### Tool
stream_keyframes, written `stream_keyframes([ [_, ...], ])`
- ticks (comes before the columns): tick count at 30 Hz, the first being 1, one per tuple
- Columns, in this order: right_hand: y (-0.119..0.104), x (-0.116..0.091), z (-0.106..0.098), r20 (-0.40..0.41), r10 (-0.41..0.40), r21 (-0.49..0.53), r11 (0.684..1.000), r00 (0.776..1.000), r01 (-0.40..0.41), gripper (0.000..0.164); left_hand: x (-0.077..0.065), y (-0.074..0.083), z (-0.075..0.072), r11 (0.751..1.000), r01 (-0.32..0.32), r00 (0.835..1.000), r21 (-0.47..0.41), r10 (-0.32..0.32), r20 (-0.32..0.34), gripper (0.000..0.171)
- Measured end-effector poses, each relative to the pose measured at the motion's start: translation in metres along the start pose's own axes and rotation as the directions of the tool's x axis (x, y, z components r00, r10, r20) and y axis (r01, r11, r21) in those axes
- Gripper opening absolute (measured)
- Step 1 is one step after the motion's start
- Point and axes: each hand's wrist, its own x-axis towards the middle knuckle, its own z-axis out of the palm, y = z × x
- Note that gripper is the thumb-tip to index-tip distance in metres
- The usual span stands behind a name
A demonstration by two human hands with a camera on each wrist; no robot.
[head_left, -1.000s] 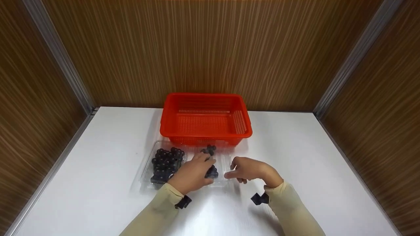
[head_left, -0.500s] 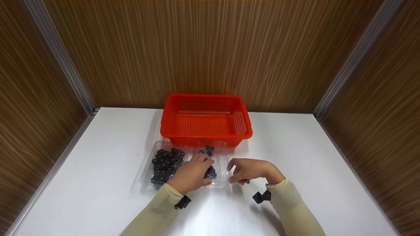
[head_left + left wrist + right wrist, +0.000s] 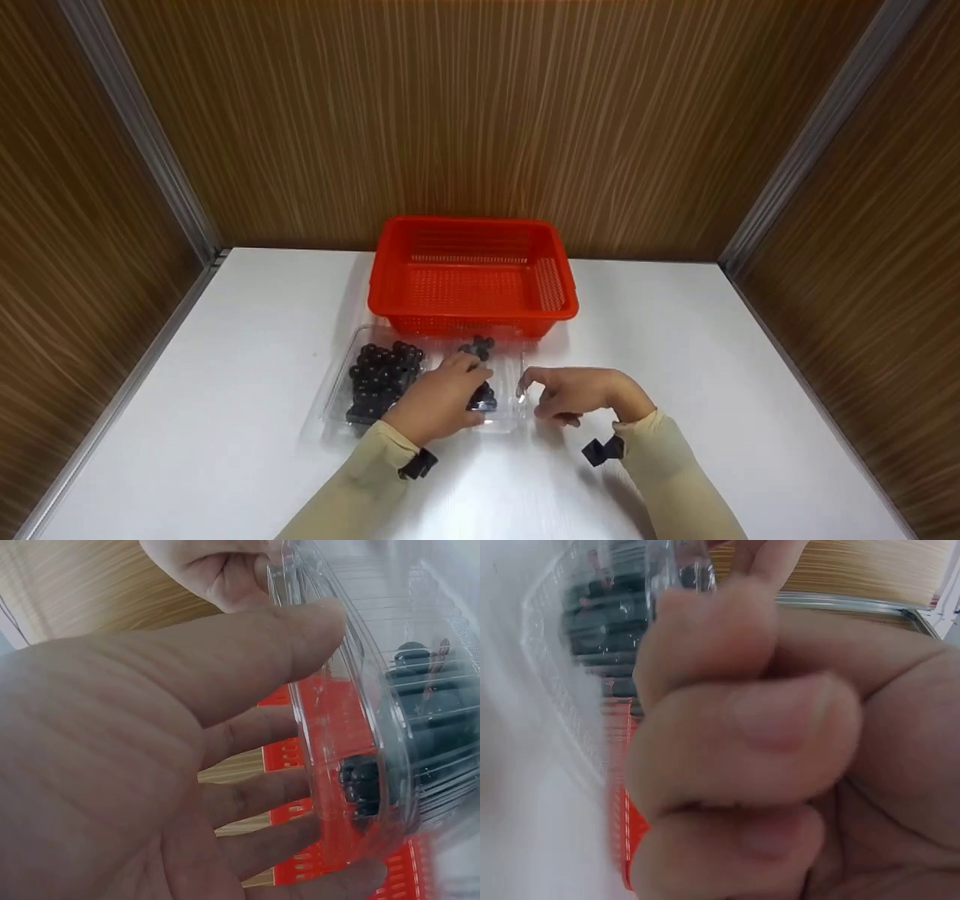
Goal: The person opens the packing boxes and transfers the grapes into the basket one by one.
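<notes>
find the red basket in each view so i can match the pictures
Head: red basket in the middle, just beyond the clear container.
Left wrist: lower middle, partly hidden.
Right wrist: a narrow strip at lower left.
Shared landmark: the clear container with dark fruit.

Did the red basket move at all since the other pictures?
No. Seen from the head camera, the red basket sits in the same place against the white table's back corners; the whole picture just shifted a tiny bit.
</notes>
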Motion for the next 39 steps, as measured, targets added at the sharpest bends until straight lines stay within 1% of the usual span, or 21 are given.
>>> stream_keyframes([
  [3, -0.002, 0.002, 0.003, -0.018, 0.012, -0.025, 1.0, 1.0, -0.013, 0.028, -0.001, 0.0, 0.001, 1.0, 0.002, 1.0, -0.02, -0.002, 0.0, 0.068],
  [6, -0.002, 0.003, 0.006, -0.021, 0.031, -0.043, 0.999, 0.999, -0.031, 0.026, -0.001, 0.001, 0.001, 1.0, 0.003, 1.0, -0.026, -0.004, -0.004, 0.068],
  [10, -0.001, 0.003, 0.008, -0.021, 0.069, -0.056, 0.996, 0.997, -0.07, 0.029, -0.002, 0.003, 0.001, 1.0, 0.007, 1.0, -0.022, -0.007, -0.007, 0.068],
  [15, -0.001, 0.003, 0.01, -0.009, 0.128, -0.048, 0.991, 0.992, -0.128, 0.039, -0.003, 0.003, 0.002, 1.0, 0.014, 1.0, -0.024, -0.015, -0.003, 0.067],
  [22, -0.005, 0.004, 0.01, -0.032, 0.153, -0.066, 0.986, 0.988, -0.155, 0.04, -0.001, 0.003, 0.001, 1.0, 0.015, 1.0, -0.002, -0.015, -0.004, 0.068],
  [26, -0.008, 0.005, 0.009, -0.036, 0.176, -0.061, 0.982, 0.984, -0.178, 0.041, 0.0, 0.003, 0.0, 1.0, -0.002, 1.0, 0.006, 0.003, -0.02, 0.065],
  [30, -0.008, 0.006, 0.009, -0.032, 0.172, -0.04, 0.984, 0.985, -0.174, 0.043, -0.001, 0.004, 0.0, 1.0, -0.012, 1.0, 0.018, 0.012, -0.021, 0.063],
  [35, -0.007, 0.007, 0.009, -0.032, 0.161, -0.02, 0.987, 0.986, -0.162, 0.042, -0.001, 0.004, 0.0, 1.0, -0.004, 1.0, 0.028, 0.004, -0.006, 0.064],
  [39, -0.008, 0.008, 0.009, -0.036, 0.167, -0.018, 0.986, 0.985, -0.167, 0.04, -0.001, 0.004, 0.0, 1.0, 0.0, 1.0, 0.029, 0.001, -0.007, 0.064],
])
